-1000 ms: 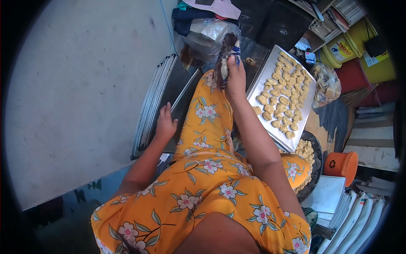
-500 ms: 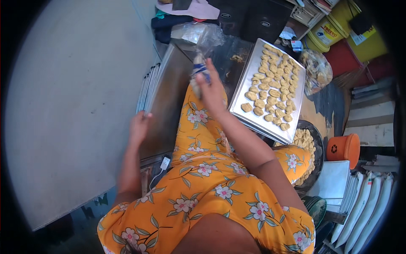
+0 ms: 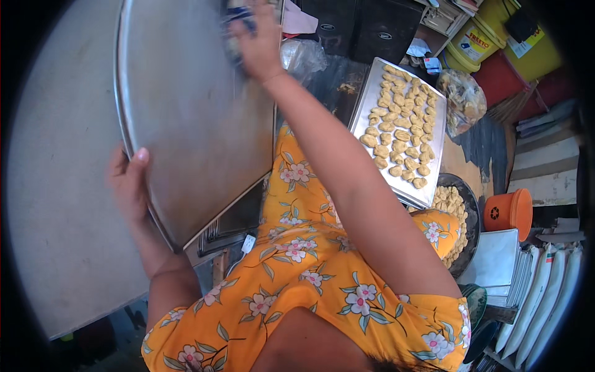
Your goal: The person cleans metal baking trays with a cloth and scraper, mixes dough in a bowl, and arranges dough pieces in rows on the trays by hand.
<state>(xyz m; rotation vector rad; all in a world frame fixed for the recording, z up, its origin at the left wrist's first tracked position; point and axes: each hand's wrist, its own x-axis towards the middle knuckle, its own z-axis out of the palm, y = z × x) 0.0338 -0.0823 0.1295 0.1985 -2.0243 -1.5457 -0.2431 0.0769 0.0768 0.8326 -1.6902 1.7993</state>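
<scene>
A large metal baking tray is tilted up in front of me on the left side. My left hand grips its left edge, with the thumb over the rim. Across the tray's far part, my right hand presses a bunched blue-and-white cloth on the metal; motion blurs both. To the right, a second baking tray carries rows of shaped dough pieces. A dark round pan beside my knee holds many more dough pieces.
A pale board or table surface spans the left. Dark boxes stand at the back, near a clear plastic bag. Yellow tubs, an orange bucket and stacked trays line the right.
The baking tray has been raised and turned to face me, over to the left. My left hand went with it; my right hand moved up and left with the cloth onto the tray.
</scene>
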